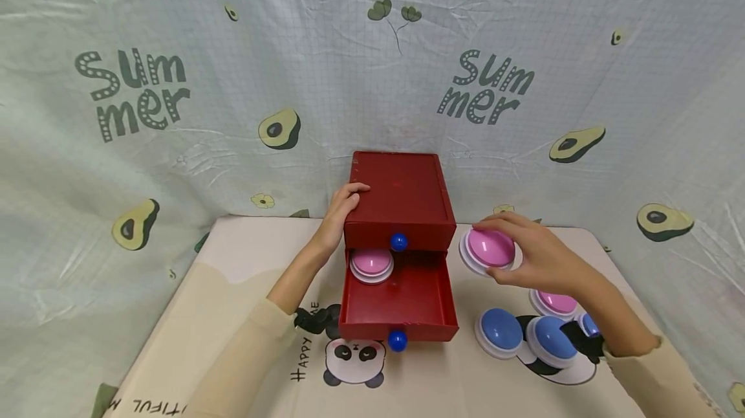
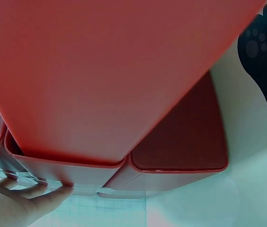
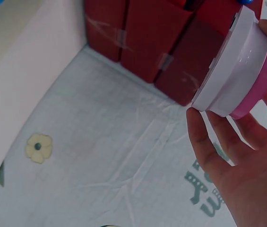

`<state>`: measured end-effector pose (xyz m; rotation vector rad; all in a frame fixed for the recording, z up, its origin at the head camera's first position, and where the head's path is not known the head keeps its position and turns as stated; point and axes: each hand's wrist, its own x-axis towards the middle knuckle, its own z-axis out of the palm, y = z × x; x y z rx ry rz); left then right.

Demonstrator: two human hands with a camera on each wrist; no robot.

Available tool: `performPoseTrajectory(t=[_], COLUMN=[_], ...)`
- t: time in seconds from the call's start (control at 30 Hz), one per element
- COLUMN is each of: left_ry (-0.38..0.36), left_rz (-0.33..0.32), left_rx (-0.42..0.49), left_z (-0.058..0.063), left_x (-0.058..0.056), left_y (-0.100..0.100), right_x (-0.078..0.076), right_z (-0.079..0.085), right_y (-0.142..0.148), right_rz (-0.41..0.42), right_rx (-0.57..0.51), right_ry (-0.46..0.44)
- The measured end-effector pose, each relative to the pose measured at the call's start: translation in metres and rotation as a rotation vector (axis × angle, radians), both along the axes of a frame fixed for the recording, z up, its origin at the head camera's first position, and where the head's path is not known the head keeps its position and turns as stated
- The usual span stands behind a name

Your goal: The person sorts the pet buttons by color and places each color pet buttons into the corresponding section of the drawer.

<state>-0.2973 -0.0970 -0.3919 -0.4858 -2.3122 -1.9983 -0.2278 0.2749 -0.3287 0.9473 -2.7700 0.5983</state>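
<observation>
My right hand (image 1: 538,253) holds a pink push button (image 1: 491,248) with a white base, gripped by its edge between thumb and fingers, just right of a red drawer cabinet (image 1: 401,188). In the right wrist view, the white base and pink rim of that button (image 3: 239,68) face the camera side-on. My left hand (image 1: 339,214) rests on the cabinet's upper left side, fingertips on its top edge. The cabinet's lower drawer (image 1: 401,301) is pulled out, and another pink button (image 1: 371,265) sits in its back left corner. Blue knobs (image 1: 398,242) mark both drawers.
On the table's right side lie a pink button (image 1: 557,301) and several blue ones, such as a blue button (image 1: 500,332) nearest the drawer. A printed cloth (image 1: 326,68) hangs behind the table. The tabletop (image 1: 233,263) has panda prints.
</observation>
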Motion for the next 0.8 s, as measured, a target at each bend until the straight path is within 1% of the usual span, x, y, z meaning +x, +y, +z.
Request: performPoseTrajectory(t=[0.1, 0.2, 0.33, 0.43, 0.53, 0.7, 0.8], left_ry=[0.007, 0.016, 0.019, 0.014, 0.011, 0.017, 0.017], left_rz=[0.000, 0.002, 0.005, 0.005, 0.004, 0.001, 0.004], left_rx=[0.002, -0.001, -0.004, -0.003, -0.005, -0.007, -0.005], left_z=[0.000, -0.001, -0.002, -0.002, -0.001, 0.001, 0.001], left_x=[-0.001, -0.001, -0.001, -0.001, 0.000, 0.001, 0.000], left_y=[0.000, 0.001, 0.002, 0.002, 0.001, 0.001, 0.001], right_x=[0.001, 0.002, 0.006, 0.010, 0.012, 0.016, 0.017], right_z=[0.003, 0.005, 0.006, 0.005, 0.003, 0.001, 0.001], right_y=[-0.007, -0.013, -0.017, -0.020, -0.024, -0.032, -0.039], right_rz=[0.038, 0.046, 0.042, 0.053, 0.065, 0.067, 0.087], right_rx=[0.007, 0.016, 0.034, 0.039, 0.032, 0.014, 0.012], right_ry=[0.028, 0.034, 0.009, -0.002, -0.011, -0.065, -0.080])
